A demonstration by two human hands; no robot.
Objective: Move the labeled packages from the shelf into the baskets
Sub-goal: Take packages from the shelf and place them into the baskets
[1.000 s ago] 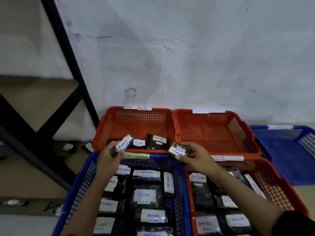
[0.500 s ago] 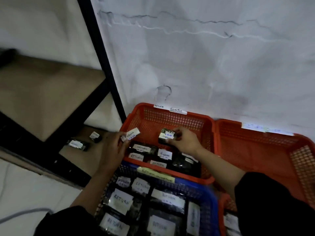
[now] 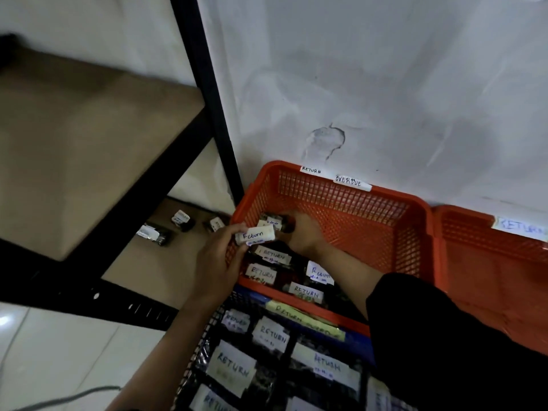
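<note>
Left hand pinches a "Return" pkg at the orange basket rim; just right of it, right hand grips another pkg inside

— What carries it all?
— A black-framed shelf on the left and a pale floor.
— On the shelf?
— Its low brown board holds three small dark packages with white labels, near one another at the far end.
— And the floor?
— An orange basket by the wall, a second orange one touching its right side, a blue basket just nearer.
— Anything else?
— A grey cable, near left.
</note>
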